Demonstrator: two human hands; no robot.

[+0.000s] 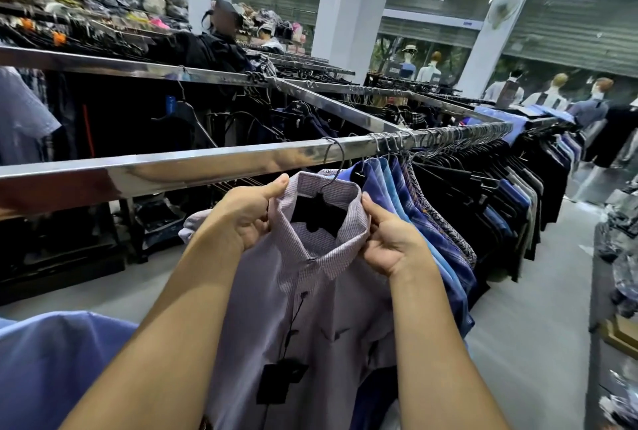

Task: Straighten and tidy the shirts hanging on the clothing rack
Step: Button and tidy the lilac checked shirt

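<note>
Lilac shirt (310,291) on rail (172,167): left hand (247,214), right hand (390,240) fingers pinching its collar (345,226) sides.

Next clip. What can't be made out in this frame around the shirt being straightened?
Head view only:
- Tag on the shirt: print too small to read.
- Hanger: shoulders hidden by the collar.
- Shirt hem: cut off by the bottom edge.
- Left hand, right hand: fingers partly hidden under collar fabric.
- Blue shirts: fronts hidden by one another.
</note>
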